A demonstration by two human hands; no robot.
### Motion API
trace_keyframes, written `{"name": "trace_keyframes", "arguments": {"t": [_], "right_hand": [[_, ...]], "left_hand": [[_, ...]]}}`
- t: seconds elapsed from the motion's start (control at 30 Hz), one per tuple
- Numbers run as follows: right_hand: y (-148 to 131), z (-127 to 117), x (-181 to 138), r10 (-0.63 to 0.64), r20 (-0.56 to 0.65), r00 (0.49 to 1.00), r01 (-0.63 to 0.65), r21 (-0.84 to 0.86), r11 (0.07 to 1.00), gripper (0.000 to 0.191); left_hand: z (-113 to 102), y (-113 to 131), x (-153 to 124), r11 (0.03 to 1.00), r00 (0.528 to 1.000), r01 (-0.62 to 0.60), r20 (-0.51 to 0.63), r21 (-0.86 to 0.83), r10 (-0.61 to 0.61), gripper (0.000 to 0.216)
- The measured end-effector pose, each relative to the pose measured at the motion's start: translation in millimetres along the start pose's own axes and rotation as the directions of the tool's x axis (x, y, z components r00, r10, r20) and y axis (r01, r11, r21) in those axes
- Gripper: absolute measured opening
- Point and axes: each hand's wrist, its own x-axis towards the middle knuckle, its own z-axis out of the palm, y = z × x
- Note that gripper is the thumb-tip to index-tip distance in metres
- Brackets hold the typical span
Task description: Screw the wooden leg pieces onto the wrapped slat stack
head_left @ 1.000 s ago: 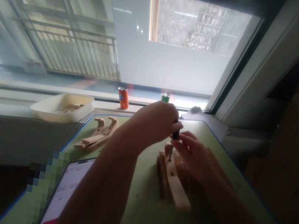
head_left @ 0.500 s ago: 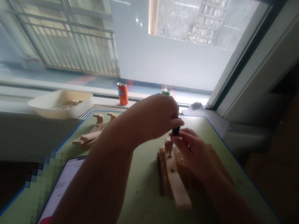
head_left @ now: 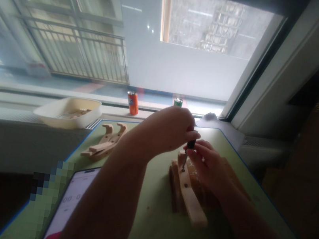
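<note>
On the pale sill (head_left: 114, 110) below the wide window (head_left: 190, 74), a cream plastic basin with a rounded rim (head_left: 54, 120) holds a scatter of small brown pieces (head_left: 79, 113), too blurred to make out singly. Near it stands a bright orange metal can (head_left: 133, 105) and, partly behind the left hand (head_left: 176, 127), a green metal can (head_left: 178, 102); what either contains cannot be seen. The orange can carries a bluish mark that is not legible. Lying on the blue-edged green table (head_left: 150, 230), a dark-framed phone (head_left: 75, 191) displays figures reading "00:0", the rest covered by the left forearm (head_left: 119, 185). That forearm slants up from the lower left to a bent wrist, the hand curled over the top of a slim black-handled screwdriver (head_left: 191, 144). From the lower right, the right hand (head_left: 209, 165) pinches the handle's lower part between thumb and fingertips. The tip stands at the farther of two dark holes in a long pale wooden piece (head_left: 191, 204), which lies over a brown block (head_left: 174, 185). Hooked pale wooden pieces (head_left: 107, 141) lie together at the left.
</note>
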Motion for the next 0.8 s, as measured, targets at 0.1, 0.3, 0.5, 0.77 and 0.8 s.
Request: {"name": "trace_keyframes", "arguments": {"t": [0.1, 0.3, 0.5, 0.77, 0.8], "right_hand": [[-1.2, -1.2, 0.1, -0.001, 0.005, 1.0, 0.001, -0.009, 1.0, 0.018], [-2.0, -0.7, -0.9, -0.005, 0.029, 1.0, 0.005, 0.016, 1.0, 0.018], [-1.9, -0.6, -0.1, -0.02, 0.005, 1.0, 0.019, 0.059, 0.998, 0.018], [-0.9, 0.0, 0.6, -0.008, 0.038, 0.999, 0.005, 0.071, 0.997, 0.018], [-0.8, 0.0, 0.4, -0.004, 0.041, 0.999, 0.002, 0.072, 0.997, 0.018]], "left_hand": [[-0.5, -0.6, -1.2, 1.0, 1.0, -0.007, -0.011, 0.007, 0.007, 0.036], [-4.5, -2.4, -5.1, 1.0, 0.999, 0.019, 0.042, -0.014, -0.018, 0.034], [-6.9, 2.9, -7.5, 1.0, 1.0, 0.018, 0.006, 0.001, -0.018, 0.033], [-3.2, 1.1, -5.9, 1.0, 1.0, -0.012, -0.013, 0.02, 0.012, 0.035], [-2.9, 0.6, -5.9, 1.0, 1.0, -0.021, -0.017, 0.023, 0.022, 0.035]]}}
